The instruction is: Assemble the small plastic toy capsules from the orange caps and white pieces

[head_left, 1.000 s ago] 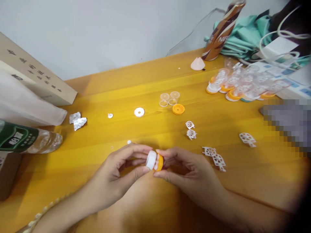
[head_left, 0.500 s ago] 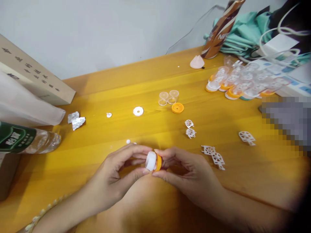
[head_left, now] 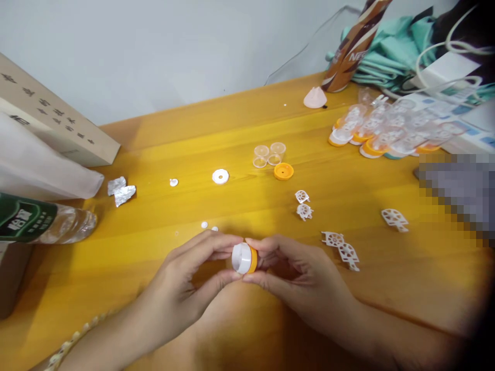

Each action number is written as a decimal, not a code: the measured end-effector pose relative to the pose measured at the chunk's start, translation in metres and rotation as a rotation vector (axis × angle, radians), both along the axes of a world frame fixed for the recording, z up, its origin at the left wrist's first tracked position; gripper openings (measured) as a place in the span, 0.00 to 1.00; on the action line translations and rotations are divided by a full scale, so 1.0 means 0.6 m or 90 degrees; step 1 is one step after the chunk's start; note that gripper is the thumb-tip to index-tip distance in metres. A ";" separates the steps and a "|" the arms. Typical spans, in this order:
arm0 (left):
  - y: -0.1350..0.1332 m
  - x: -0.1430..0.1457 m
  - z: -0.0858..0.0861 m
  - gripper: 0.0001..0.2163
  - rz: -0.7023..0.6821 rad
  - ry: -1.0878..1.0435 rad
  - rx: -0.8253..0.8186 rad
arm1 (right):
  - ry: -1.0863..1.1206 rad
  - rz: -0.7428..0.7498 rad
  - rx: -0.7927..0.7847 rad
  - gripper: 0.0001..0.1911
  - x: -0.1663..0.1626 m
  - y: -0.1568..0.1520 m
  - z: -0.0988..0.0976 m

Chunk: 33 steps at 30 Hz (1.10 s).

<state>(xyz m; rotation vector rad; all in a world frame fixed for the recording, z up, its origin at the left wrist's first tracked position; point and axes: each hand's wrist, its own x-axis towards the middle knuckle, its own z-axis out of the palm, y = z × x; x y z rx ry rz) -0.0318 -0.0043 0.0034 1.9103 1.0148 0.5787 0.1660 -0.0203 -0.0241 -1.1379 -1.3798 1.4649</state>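
Head view: a white cup [head_left: 242,259] and an orange cap [head_left: 254,259] meet between two hands.
The left hand [head_left: 195,275] pinches the cup by its rim, thumb below; the right hand [head_left: 299,268] grips the cap, pressed against the cup, above the wooden table [head_left: 154,154]. Beyond lie a white disc [head_left: 226,177], clear tubs [head_left: 277,149] and an orange lid [head_left: 283,174]; white plastic pieces [head_left: 349,253] lie near the right hand.

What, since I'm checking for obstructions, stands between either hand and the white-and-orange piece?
Nothing visible: the left hand touches the white part and the right hand holds the orange part.
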 end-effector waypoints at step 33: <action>-0.002 -0.008 -0.013 0.19 -0.063 0.005 0.131 | -0.103 0.048 0.069 0.05 0.000 -0.012 0.001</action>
